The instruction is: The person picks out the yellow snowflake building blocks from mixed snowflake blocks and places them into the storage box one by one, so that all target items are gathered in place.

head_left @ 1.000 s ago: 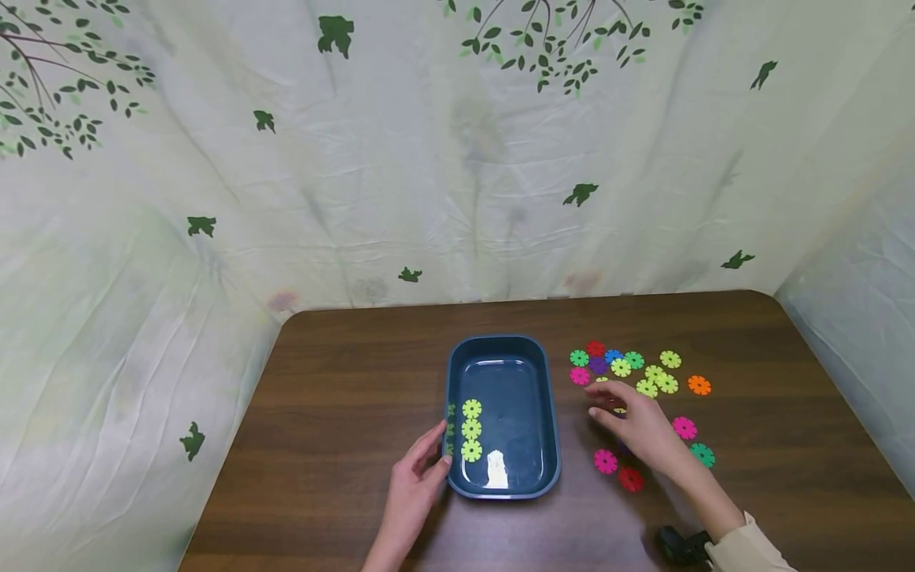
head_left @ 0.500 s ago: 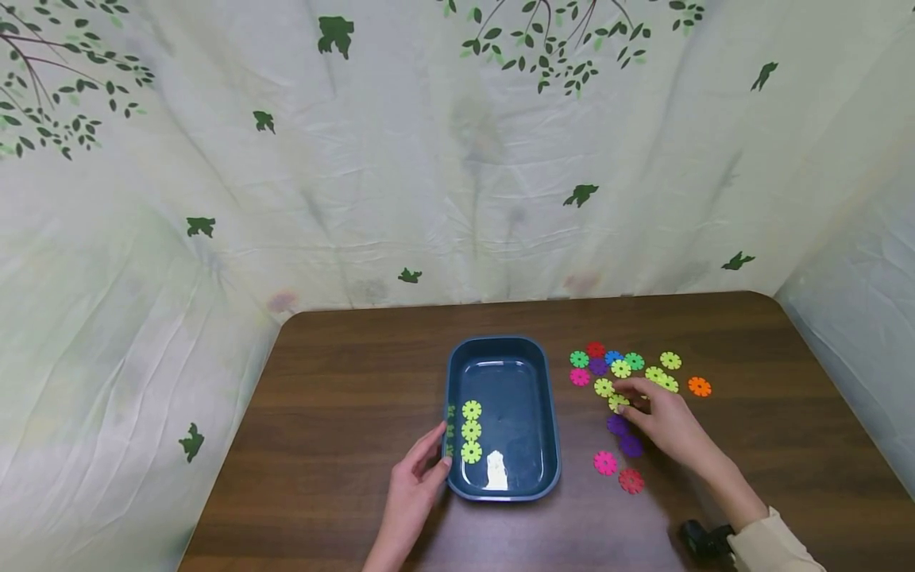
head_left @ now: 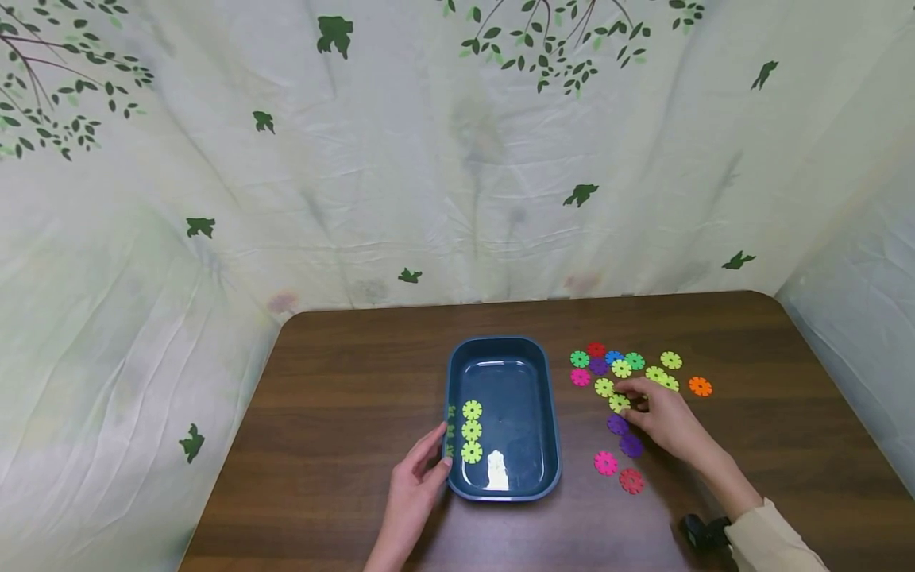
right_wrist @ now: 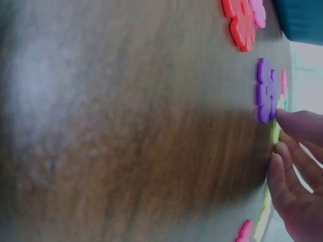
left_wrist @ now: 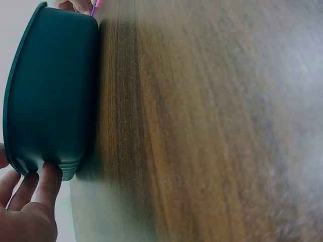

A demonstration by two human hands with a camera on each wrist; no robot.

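My left hand (head_left: 417, 483) rests at the left side of a dark blue tray (head_left: 539, 429), fingertips against its outer wall; the left wrist view shows the fingers (left_wrist: 46, 189) on that wall. Inside the tray, three yellow-green snowflake building discs (head_left: 471, 430) lie in a column along the left. To the right of the tray, my right hand (head_left: 665, 417) pinches a yellow-green disc (head_left: 619, 403) between thumb and fingertips, low over the table. Another yellow-green disc (head_left: 604, 387) lies just beyond it. Two purple discs (head_left: 631, 445) are beside the thumb.
Red, green, blue, purple and pink discs cluster behind the right hand, with a yellow-green disc (head_left: 670, 360) and an orange disc (head_left: 700, 386) farther right. Nearer lie a pink disc (head_left: 605, 463) and a red disc (head_left: 631, 481). A patterned cloth (head_left: 457, 199) hangs behind the wooden table (head_left: 357, 381).
My right hand has shifted right from the left part of the discs, uncovering yellow-green and purple ones and covering others, and now pinches a yellow-green disc. My left hand and the tray stay put.
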